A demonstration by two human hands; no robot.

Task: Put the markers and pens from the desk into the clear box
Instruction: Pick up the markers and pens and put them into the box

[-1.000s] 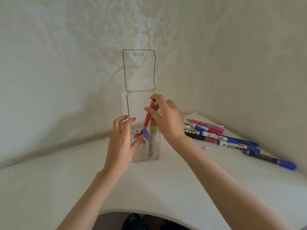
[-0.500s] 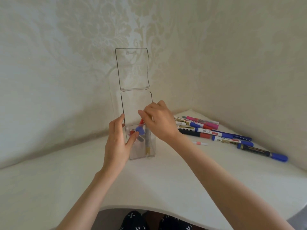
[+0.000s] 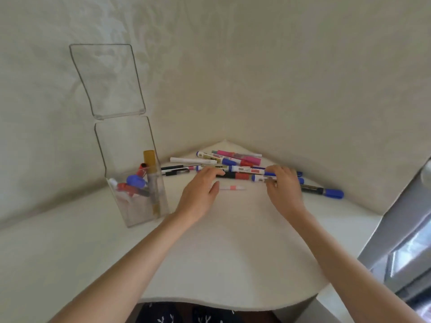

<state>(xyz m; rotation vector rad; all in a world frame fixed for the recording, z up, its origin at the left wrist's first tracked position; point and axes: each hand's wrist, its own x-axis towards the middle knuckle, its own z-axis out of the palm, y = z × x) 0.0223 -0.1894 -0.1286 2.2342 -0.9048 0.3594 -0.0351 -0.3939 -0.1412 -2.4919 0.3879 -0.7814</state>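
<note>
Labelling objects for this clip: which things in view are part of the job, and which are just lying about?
Part of the job:
- clear box, lid open, a few markers inside
- pile of markers and pens on the desk
- small pink-banded pen between the hands
- left hand, right hand, both at the pile

Lying about:
- grey unit at right edge

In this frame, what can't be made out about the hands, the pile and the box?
Head view only:
- Right hand: its fingers lie over a marker, hiding whether they grip it.
- Left hand: its fingertips cover part of the pile; contact unclear.
- Marker labels: too small and blurred to read.
- Box: contents overlap behind clear walls, so no exact count.
- Grey object at right: cut off by the edge.
</note>
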